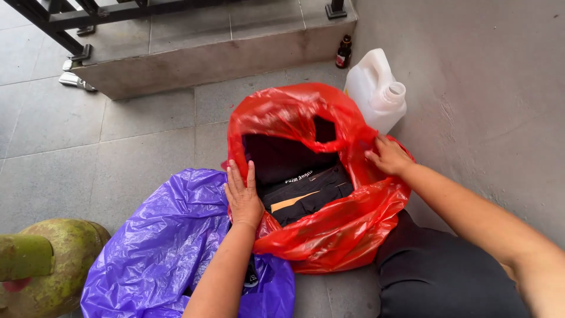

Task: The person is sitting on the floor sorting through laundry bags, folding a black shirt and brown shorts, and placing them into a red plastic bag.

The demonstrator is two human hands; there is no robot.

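a red plastic bag (329,229) sits at the centre of the frame on the grey tiled floor (88,147), its mouth spread over folded black clothing (303,191). the bag's left rim is pressed by the flat, open left hand (242,197); its right rim is pinched by the right hand (388,156). a purple plastic bag (159,247) lies lower left, a white jerrycan (376,88) upper right, a green gas cylinder (50,265) at the lower left edge.

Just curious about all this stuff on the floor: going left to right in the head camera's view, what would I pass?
Green gas cylinder → purple plastic bag → left hand → red plastic bag → right hand
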